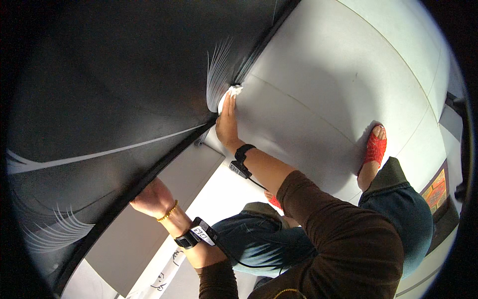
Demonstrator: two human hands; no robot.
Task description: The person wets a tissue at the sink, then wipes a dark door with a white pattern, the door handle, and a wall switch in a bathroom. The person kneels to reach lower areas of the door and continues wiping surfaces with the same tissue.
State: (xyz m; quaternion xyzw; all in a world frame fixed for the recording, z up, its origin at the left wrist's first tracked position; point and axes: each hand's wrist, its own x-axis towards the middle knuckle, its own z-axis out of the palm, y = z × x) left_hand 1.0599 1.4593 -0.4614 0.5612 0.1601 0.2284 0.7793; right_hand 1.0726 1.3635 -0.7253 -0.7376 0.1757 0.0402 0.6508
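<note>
A large dark panel (pixel 123 86) with white feather-like line patterns takes up the upper left. My right hand (pixel 227 125) reaches up to the panel's black edge (pixel 149 173). Its straight fingers press a crumpled white cloth or tissue (pixel 234 90) against that edge. Lower down the same edge is my left hand (pixel 154 199), palm side partly showing. The panel hides its fingers, so whether they grip anything is unclear.
Pale floor tiles (pixel 310 93) with thin joints spread to the right. My feet wear red open-toed shoes (pixel 374 145). A grey flat surface (pixel 157 209) lies beyond the panel's edge, beside a white strip bearing writing (pixel 166 273). A colourful patterned item (pixel 437 190) is at far right.
</note>
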